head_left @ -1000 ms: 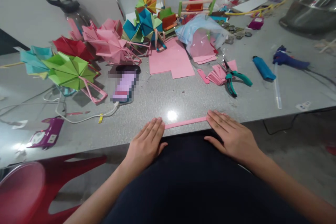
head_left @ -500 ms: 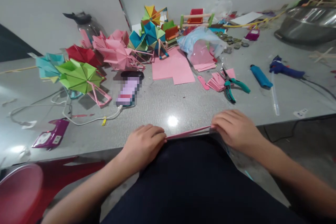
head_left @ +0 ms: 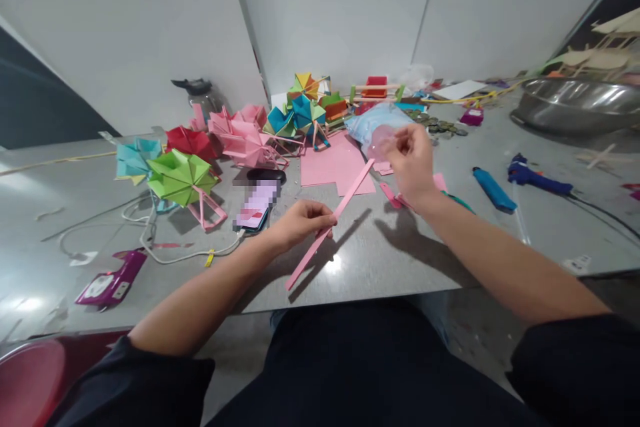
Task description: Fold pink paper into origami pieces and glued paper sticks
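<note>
A long, narrow pink paper strip (head_left: 313, 250) is pinched between the thumb and fingers of my left hand (head_left: 306, 223). It slants above the table, its lower end towards the front edge and its upper end near my right hand (head_left: 414, 159). The fingers of that hand are closed in a pinch, raised in front of a plastic bag (head_left: 373, 121) with pink paper inside. Whether anything sits in this pinch I cannot make out. Pink paper sheets (head_left: 325, 167) lie flat behind the strip. Under my right forearm, pliers (head_left: 457, 200) are mostly hidden.
Folded paper pinwheel shapes (head_left: 183, 177) stand at the left behind a phone (head_left: 257, 203) with a white cable. A blue glue gun (head_left: 537, 177), a teal tube-like object (head_left: 494, 188) and a metal bowl (head_left: 575, 107) are at the right. A red stool (head_left: 33, 380) is at lower left.
Both hands have risen from the table's front edge. My left hand keeps the pink strip, now slanted; my right hand has left its end and moved up towards the plastic bag. The view has tilted up.
</note>
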A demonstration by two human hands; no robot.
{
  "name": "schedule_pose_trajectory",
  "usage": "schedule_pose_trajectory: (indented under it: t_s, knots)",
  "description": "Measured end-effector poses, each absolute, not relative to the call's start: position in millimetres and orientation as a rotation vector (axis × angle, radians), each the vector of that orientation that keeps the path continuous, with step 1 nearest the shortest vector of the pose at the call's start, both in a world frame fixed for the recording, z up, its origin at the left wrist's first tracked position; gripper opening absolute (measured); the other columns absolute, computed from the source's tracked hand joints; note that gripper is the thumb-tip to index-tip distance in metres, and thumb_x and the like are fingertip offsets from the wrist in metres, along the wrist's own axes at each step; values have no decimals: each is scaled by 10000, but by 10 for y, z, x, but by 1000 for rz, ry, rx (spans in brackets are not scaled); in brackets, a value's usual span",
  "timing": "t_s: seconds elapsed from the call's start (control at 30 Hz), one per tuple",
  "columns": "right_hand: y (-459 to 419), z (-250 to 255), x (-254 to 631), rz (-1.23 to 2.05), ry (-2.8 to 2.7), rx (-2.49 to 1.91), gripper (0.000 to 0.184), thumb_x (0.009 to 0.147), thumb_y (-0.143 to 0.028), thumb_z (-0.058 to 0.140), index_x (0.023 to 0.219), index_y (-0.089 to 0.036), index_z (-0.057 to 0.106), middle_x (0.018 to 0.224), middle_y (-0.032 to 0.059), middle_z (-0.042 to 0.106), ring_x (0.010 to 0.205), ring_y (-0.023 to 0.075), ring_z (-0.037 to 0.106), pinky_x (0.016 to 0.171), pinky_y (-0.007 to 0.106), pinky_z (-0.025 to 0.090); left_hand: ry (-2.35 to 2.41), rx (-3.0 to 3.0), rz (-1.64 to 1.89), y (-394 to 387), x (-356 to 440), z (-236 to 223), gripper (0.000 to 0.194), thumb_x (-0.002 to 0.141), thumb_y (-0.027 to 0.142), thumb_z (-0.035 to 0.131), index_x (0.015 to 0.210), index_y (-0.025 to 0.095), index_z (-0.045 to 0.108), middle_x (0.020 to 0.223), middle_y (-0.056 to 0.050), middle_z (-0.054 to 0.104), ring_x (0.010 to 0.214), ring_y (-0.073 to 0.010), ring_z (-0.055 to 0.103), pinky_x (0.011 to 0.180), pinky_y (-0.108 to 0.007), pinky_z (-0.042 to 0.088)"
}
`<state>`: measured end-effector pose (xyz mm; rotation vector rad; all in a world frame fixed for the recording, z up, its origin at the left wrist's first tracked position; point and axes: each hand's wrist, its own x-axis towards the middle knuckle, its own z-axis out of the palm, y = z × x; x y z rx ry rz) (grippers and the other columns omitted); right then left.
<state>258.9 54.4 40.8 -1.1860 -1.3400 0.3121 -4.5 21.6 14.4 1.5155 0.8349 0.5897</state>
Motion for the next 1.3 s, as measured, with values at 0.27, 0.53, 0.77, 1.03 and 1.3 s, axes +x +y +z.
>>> schedule_pose_trajectory:
  t_s: [0.27, 0.53, 0.77, 1.03, 1.3]
  knots:
    - [167, -132, 2104, 1225, -1376, -1121, 660, 808, -818, 655, 568, -239, 448, 517, -43, 388, 460, 98, 345, 456, 287, 284, 829, 1468, 595, 161, -58, -22, 381, 819, 495, 830, 750, 146, 692, 643, -57, 690, 567, -118, 562, 557, -256, 390]
    - [82, -185, 1987, 1198, -1435, -1173, 542, 881, -661, 656, 596, -222, 518, 499, -34, 429, 474, 107, 362, 479, 293, 273, 874, 1369, 634, 8, 48, -2, 464, 867, 481, 811, 1164, 147, 684, 728, -28, 723, 557, -121, 611, 564, -247, 463]
    - [78, -194, 1946, 1211, -1487, -1182, 563, 865, -702, 672, 625, -205, 561, 509, -34, 455, 501, 113, 390, 501, 288, 289, 1070, 1689, 727, -71, 74, -33, 351, 955, 354, 646, 1209, 132, 741, 636, 24, 609, 569, -114, 507, 559, -233, 349]
    - [85, -175, 1943, 1216, -1545, -1185, 659, 907, -789, 571, 597, -210, 531, 513, -12, 473, 493, 117, 396, 491, 289, 303, 1124, 1687, 714, -106, 40, -50, 413, 918, 422, 666, 1218, 147, 736, 617, 61, 509, 575, -119, 454, 575, -246, 326]
    - [164, 207, 2410, 870, -1563, -1184, 708, 897, -870, 522, 585, -245, 406, 554, -24, 402, 552, 123, 361, 542, 309, 306, 1125, 1381, 764, -47, 52, 9, 286, 865, 430, 609, 942, 160, 667, 548, 46, 541, 464, -109, 448, 477, -222, 333]
